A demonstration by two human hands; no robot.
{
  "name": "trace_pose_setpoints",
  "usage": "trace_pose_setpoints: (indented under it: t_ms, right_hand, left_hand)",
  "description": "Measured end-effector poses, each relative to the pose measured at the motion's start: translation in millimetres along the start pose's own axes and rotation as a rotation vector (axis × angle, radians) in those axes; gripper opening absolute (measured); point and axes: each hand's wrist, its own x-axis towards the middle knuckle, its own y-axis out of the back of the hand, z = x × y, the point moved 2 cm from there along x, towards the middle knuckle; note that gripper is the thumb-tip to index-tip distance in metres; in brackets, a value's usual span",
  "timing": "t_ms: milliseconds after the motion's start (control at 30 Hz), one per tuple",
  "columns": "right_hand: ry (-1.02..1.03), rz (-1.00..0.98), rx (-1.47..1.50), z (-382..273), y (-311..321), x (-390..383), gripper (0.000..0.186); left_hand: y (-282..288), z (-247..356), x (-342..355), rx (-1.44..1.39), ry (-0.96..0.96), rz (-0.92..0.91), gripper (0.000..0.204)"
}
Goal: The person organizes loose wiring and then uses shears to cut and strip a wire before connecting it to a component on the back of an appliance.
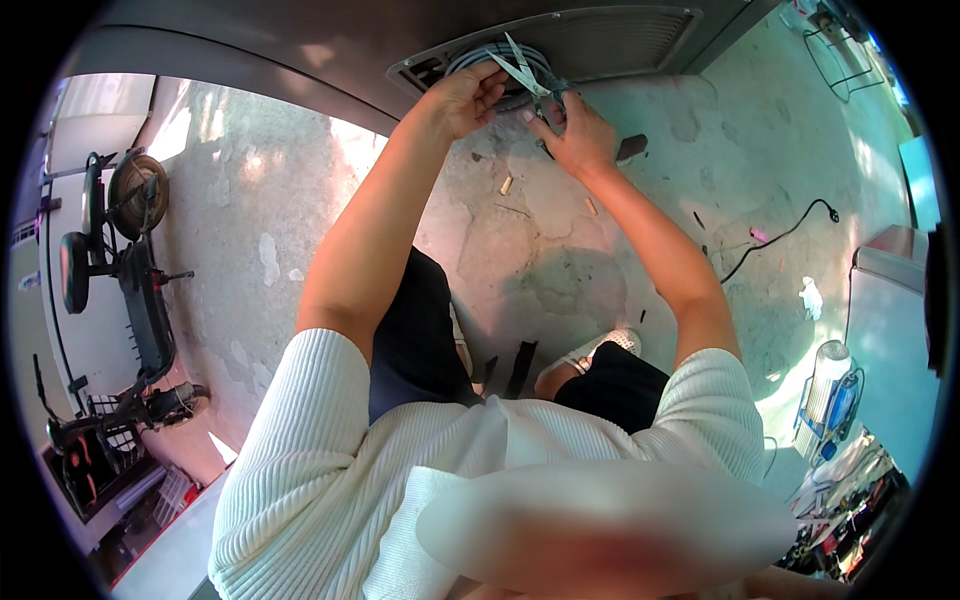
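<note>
My left hand has its fingers curled closed at the left side of a coil of grey cable. They appear to grip the cable, though the fingertips partly hide it. In my right hand is a pair of scissors, its blades spread apart and pointing up and left across the coil. Fingers of the right hand wrap round the dark handles. Behind both hands, a slatted vent panel is set low in a dark cabinet.
A black power cord lies on the concrete floor at right, with a dark flat piece and small scraps nearer. An electric scooter stands left. At right are a blue-and-silver machine and a wire stand.
</note>
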Motion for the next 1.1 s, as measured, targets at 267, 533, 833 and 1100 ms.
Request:
trace_pose_setpoints:
  t_ms: [267,533,833,1100]
  right_hand:
    - [-0.028,0.013,-0.007,-6.8,-5.8,-2.6,0.048]
    - [-0.143,-0.142,-0.038,-17.4,-9.4,-4.2,0.053]
    - [-0.116,-0.113,0.028,-16.5,-20.9,-10.1,0.05]
    - [-0.085,-0.062,0.108,-16.5,-23.9,-10.8,0.047]
  left_hand:
    - [2.2,-3.3,8.1,0.12,-0.076,0.027,0.012]
    - [0.2,-1.6,4.9,0.271,-0.205,0.09,0.009]
    - [-3.5,-2.8,1.3,0.272,-0.251,0.139,0.008]
    - [-2.6,-3.8,3.8,0.265,-0.272,0.148,0.009]
